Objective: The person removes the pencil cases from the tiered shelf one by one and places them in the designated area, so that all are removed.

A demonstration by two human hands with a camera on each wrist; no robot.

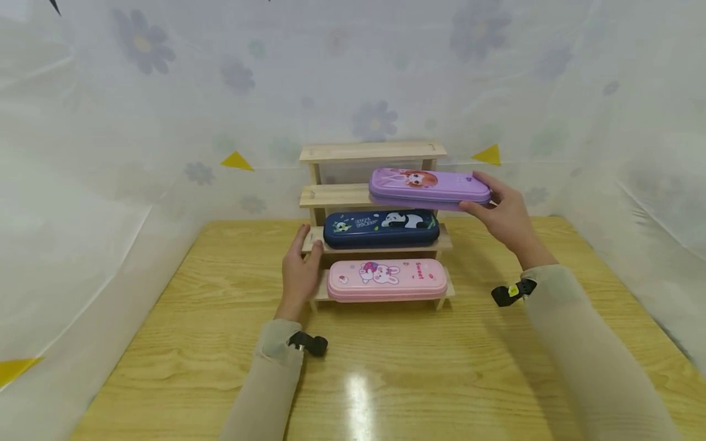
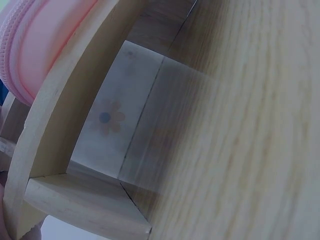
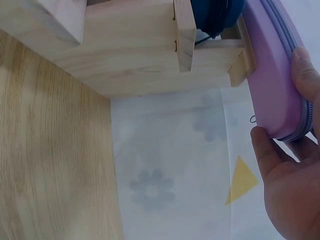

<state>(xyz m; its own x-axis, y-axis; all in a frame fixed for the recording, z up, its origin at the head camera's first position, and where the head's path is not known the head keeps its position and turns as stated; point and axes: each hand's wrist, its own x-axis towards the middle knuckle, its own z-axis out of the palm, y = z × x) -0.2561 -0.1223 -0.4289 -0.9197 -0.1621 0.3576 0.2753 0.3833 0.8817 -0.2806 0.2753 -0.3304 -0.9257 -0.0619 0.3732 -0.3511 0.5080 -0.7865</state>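
The right hand (image 1: 504, 214) pinches the purple pencil case (image 1: 430, 188) by one end, at the third step (image 1: 333, 196), jutting past the right edge of the wooden rack (image 1: 372, 150). The left hand (image 1: 300, 269) touches the rack's left edge; whether it grips cannot be told. Only the left wrist view looks beneath the bottom step (image 2: 47, 105). The table (image 1: 231, 282) runs beyond the rack on both sides.

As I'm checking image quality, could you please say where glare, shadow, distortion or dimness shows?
Head: bright glare streak on the yellow wood-grain table, soft shadow beside the beige right sleeve; left wrist: pale wooden shelf board looks bowed; right wrist: dimmer lighting than the head view.
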